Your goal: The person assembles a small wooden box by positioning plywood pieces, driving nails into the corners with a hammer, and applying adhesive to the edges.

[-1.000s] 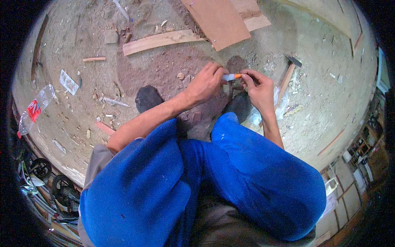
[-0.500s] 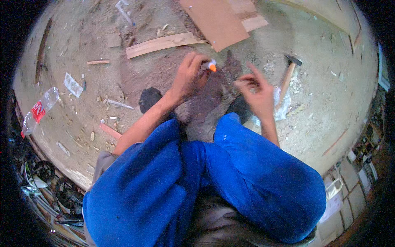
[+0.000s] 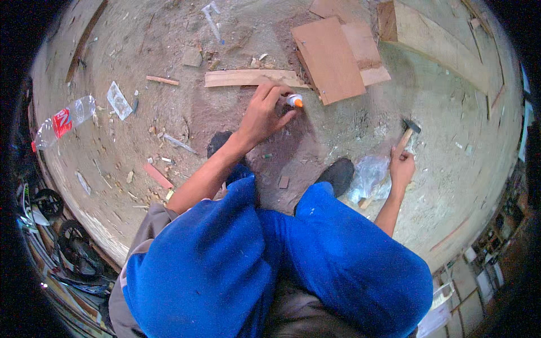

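My left hand [image 3: 264, 117] is closed around a small white bottle with an orange tip [image 3: 296, 101], held above the dirt floor in front of my feet. Off to the right, my right hand [image 3: 402, 167] grips the wooden handle of a hammer [image 3: 412, 127], whose dark head points away from me. The handle's lower end lies over a crumpled clear plastic bag [image 3: 370, 176]. Beyond my left hand are a long thin wooden strip [image 3: 242, 78] and a flat brown board [image 3: 329, 59].
A thick wooden beam [image 3: 437, 42] lies at the far right. On the left are a clear bottle with a red label [image 3: 63, 121], a clear packet [image 3: 119, 101] and a reddish strip [image 3: 158, 176]. Bicycle-like wheels [image 3: 73, 235] show at the left rim. Wood scraps litter the floor.
My right hand has moved right from the middle and taken hold of the hammer's handle. My left hand still holds the small bottle. The whole view has shifted.
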Available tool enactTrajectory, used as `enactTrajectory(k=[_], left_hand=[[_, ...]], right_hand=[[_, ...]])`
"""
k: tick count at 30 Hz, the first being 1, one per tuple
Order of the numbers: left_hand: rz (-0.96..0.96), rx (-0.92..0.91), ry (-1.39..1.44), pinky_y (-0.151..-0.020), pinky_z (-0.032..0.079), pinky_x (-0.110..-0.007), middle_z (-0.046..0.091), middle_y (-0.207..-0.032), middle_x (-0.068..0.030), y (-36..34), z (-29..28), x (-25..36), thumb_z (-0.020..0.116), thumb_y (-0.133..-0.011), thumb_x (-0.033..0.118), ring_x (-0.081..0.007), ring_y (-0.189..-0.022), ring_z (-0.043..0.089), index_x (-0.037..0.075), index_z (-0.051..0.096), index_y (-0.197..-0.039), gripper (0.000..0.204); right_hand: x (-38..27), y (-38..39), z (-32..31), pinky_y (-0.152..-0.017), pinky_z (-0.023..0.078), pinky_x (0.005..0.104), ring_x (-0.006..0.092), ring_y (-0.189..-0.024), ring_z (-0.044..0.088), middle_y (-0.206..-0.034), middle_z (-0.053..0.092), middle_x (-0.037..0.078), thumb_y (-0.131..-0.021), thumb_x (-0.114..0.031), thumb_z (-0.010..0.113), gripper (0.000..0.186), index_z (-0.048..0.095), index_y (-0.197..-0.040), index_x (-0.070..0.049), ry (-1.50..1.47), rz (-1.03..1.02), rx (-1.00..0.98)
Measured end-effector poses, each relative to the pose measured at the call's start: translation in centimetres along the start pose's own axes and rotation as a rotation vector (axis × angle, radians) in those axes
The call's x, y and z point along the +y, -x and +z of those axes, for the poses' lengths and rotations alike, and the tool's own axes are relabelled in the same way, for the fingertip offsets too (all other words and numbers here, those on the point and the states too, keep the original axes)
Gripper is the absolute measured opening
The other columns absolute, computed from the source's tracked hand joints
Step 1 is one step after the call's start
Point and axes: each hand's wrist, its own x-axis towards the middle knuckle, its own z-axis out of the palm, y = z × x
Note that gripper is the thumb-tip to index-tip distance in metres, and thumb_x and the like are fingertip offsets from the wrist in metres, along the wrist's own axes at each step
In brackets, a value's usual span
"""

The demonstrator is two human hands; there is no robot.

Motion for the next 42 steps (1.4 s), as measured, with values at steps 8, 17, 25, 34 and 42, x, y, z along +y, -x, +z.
enactTrajectory(k=[8, 17, 25, 34, 42], left_hand=[[-0.166, -0.013, 0.274, -0.096, 0.048, -0.041, 0.059, -0.124, -0.0151, -0.1, -5.3, -0.7, 0.075, -0.089, 0.033, -0.0323, -0.118, 0.057, 0.006, 0.057, -0.131, 0.054], [0.183, 0.239, -0.004, -0.086, 0.054, -0.036, 0.063, -0.124, -0.0107, -10.6, -3.4, -2.7, 0.079, -0.086, 0.019, -0.0264, -0.109, 0.063, 0.011, 0.067, -0.123, 0.039], [0.254, 0.236, 0.02, -0.099, 0.048, -0.042, 0.065, -0.122, -0.0045, -11.0, -3.1, -2.9, 0.08, -0.08, 0.011, -0.0275, -0.115, 0.06, 0.015, 0.074, -0.108, 0.028], [0.261, 0.294, 0.119, -0.086, 0.057, -0.036, 0.066, -0.115, -0.0067, -11.1, -2.0, -3.0, 0.082, -0.08, 0.011, -0.0278, -0.105, 0.065, 0.01, 0.073, -0.101, 0.023], [0.259, 0.432, 0.067, -0.089, 0.057, -0.039, 0.065, -0.116, -0.0117, -9.9, -0.8, -2.4, 0.077, -0.085, 0.007, -0.0304, -0.107, 0.066, 0.003, 0.065, -0.105, 0.024]], right_hand=[[-4.4, 2.8, -2.5, -0.087, 0.051, 0.0431, 0.0391, -0.097, 0.067, -0.104, 0.07, 0.027, -0.103, -0.034, 0.052, 0.047, 0.064, -0.11, 0.01, -0.093, -0.094, -0.006], [-11.3, 4.3, -10.5, -0.081, 0.047, 0.0274, 0.0135, -0.091, 0.06, -0.1, 0.066, 0.004, -0.091, -0.019, 0.073, 0.033, 0.067, -0.115, 0.002, -0.994, -0.011, -0.206], [-12.5, 4.2, -9.7, -0.084, 0.048, 0.0264, 0.013, -0.096, 0.062, -0.103, 0.066, 0.006, -0.089, -0.01, 0.078, 0.043, 0.06, -0.125, 0.005, -1.078, -0.013, -0.271], [-12.6, 4.0, -10.0, -0.076, 0.048, 0.0267, 0.0124, -0.084, 0.062, -0.088, 0.068, 0.006, -0.098, -0.022, 0.069, 0.024, 0.066, -0.107, 0.0, -0.735, -0.028, -0.087], [-18.6, 6.4, -14.8, -0.066, 0.049, 0.0262, 0.0121, -0.07, 0.061, -0.082, 0.067, 0.007, -0.103, -0.016, 0.06, 0.025, 0.059, -0.124, -0.003, -0.737, -0.113, -0.182]])
